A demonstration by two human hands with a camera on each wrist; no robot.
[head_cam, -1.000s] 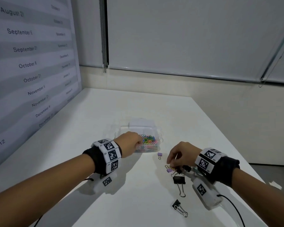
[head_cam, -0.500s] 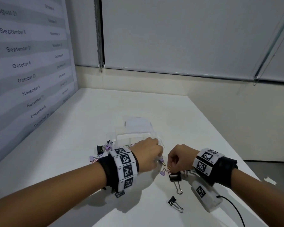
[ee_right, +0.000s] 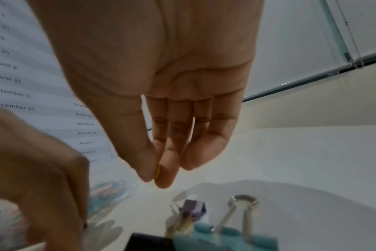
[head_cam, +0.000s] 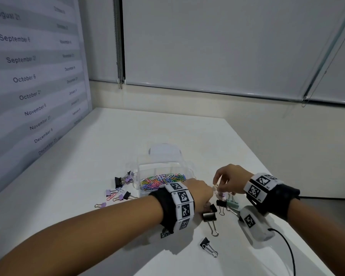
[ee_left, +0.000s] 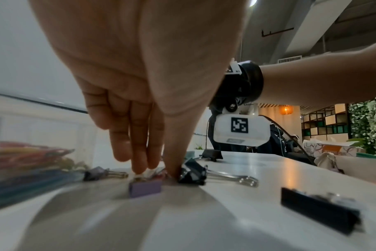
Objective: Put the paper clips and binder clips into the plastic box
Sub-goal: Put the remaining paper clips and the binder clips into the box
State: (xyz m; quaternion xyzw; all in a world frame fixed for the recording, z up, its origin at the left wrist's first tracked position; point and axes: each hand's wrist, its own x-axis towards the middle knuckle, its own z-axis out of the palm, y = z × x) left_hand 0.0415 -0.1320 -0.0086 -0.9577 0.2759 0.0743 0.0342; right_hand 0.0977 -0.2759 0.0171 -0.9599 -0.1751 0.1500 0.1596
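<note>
The clear plastic box (head_cam: 143, 176) stands open mid-table with coloured paper clips (head_cam: 161, 181) inside. My left hand (head_cam: 208, 198) is low on the table just right of the box. In the left wrist view its thumb and fingertips (ee_left: 140, 167) pinch the wire handles of a small purple binder clip (ee_left: 145, 187), with a black binder clip (ee_left: 192, 175) beside the thumb. My right hand (head_cam: 217, 187) hovers close by. Its thumb and forefinger pinch a yellow paper clip (ee_right: 157, 171) above a teal binder clip (ee_right: 223, 237) and a small purple one (ee_right: 193, 206).
Several purple and black binder clips (head_cam: 122, 186) lie left of the box. More black binder clips (head_cam: 209, 216) lie near the table's front, one (head_cam: 204, 242) close to me. The box lid (head_cam: 163, 151) sits behind the box. A wall chart stands at left; the table edge is at right.
My left hand left the box and came right and down onto the clips beside my right hand. My right hand lifted slightly, pinching a yellow clip. The head view shifted.
</note>
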